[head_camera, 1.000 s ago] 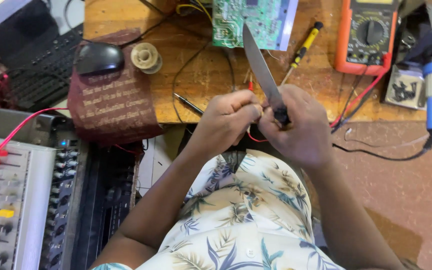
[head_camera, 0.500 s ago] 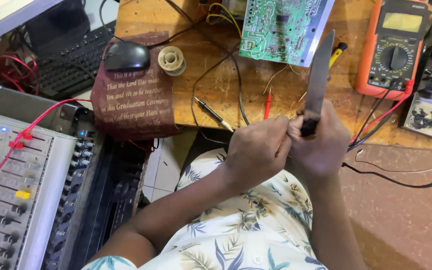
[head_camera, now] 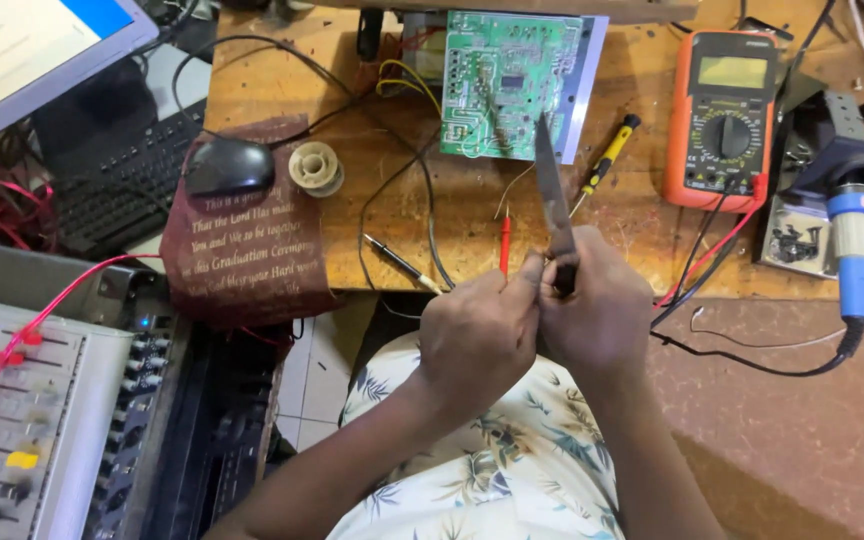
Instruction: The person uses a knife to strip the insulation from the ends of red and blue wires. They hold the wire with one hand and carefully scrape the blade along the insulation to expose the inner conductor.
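My right hand (head_camera: 597,315) is closed around the dark handle of a knife (head_camera: 552,195). Its long steel blade points up and away over the wooden bench (head_camera: 392,215). My left hand (head_camera: 477,335) presses against the right one, fingertips pinched at the base of the blade on something thin that the fingers mostly hide. Both hands hover at the bench's near edge, above my floral shirt. Just beyond the blade tip lies a green circuit board (head_camera: 507,85).
On the bench lie a red probe (head_camera: 504,245), a black probe (head_camera: 397,262), a yellow screwdriver (head_camera: 607,155), an orange multimeter (head_camera: 720,115), a solder spool (head_camera: 315,167) and a mouse (head_camera: 229,165) on maroon cloth (head_camera: 252,250). A blue soldering iron (head_camera: 852,250) is right, an audio mixer (head_camera: 22,420) left.
The knife has swung from leaning right to nearly upright, leaning slightly left. Both hands stayed pressed together at the bench edge, and the view shifted a little.
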